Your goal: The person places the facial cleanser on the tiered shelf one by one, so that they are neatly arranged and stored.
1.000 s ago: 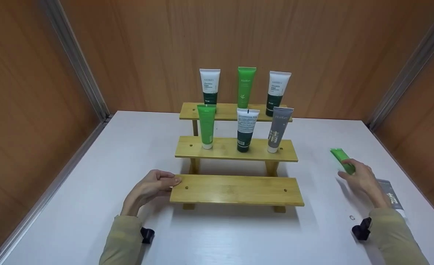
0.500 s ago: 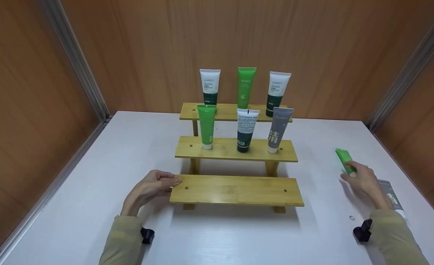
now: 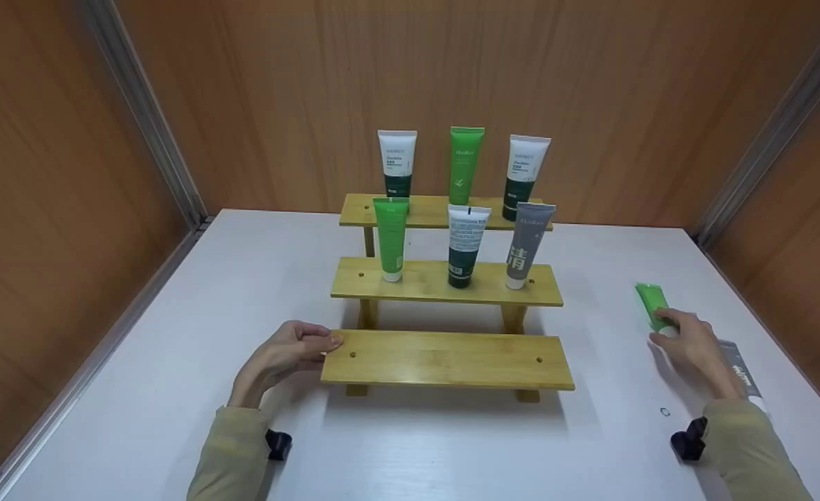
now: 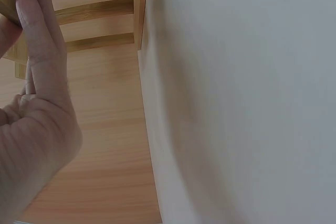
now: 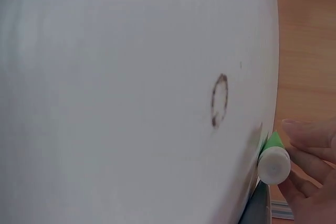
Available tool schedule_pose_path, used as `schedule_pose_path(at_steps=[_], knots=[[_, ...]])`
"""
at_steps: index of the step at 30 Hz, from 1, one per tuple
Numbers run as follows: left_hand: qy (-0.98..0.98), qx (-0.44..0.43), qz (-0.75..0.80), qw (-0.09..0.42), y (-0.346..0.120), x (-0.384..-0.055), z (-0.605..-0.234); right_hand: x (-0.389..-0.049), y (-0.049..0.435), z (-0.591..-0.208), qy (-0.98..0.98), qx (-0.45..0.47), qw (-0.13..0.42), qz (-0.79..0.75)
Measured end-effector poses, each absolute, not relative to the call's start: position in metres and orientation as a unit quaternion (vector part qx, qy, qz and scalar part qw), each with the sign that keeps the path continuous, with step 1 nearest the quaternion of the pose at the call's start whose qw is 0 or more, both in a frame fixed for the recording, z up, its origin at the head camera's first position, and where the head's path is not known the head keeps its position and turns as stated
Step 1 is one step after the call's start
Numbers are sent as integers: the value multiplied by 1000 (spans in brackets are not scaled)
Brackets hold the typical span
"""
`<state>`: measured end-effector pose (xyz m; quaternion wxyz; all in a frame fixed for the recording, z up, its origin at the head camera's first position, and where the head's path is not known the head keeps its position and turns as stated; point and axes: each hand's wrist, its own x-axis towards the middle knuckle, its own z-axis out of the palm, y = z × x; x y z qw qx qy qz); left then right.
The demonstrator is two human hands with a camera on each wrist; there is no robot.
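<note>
My left hand [image 3: 288, 351] holds the left end of the lowest shelf of a three-step wooden display rack [image 3: 445, 358], thumb on top and fingers beneath. At the right, my right hand [image 3: 692, 344] grips a green squeeze tube [image 3: 651, 300] near its white cap [image 5: 273, 165], which faces the right wrist camera. The tube's crimped end points away from me. A grey tube [image 3: 740, 369] lies on the table beside the right hand, partly hidden by it. In the left wrist view, fingers [image 4: 44, 51] reach under the shelf edge.
On the middle shelf [image 3: 424, 292] stand a green tube [image 3: 390, 240], a white-and-dark-green tube [image 3: 467, 243] and a grey tube [image 3: 530, 243]. The top shelf [image 3: 427, 214] bears two white-and-dark-green tubes and a green one [image 3: 464, 163]. Wooden panels [image 3: 452, 62] enclose the white table [image 3: 257, 257].
The green tube at the right has turned and shifted slightly right and toward me, along with my right hand. More of its white cap shows. My left hand and the rack have stayed put.
</note>
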<state>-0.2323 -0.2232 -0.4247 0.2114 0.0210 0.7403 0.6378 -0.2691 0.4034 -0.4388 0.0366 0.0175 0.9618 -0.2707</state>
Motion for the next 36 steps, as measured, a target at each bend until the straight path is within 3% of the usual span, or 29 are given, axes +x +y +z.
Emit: schedule_pose_path(at_steps=[36], knots=[[740, 26, 639, 209, -223, -232, -427, -253, 408, -438, 966, 16, -29, -256]])
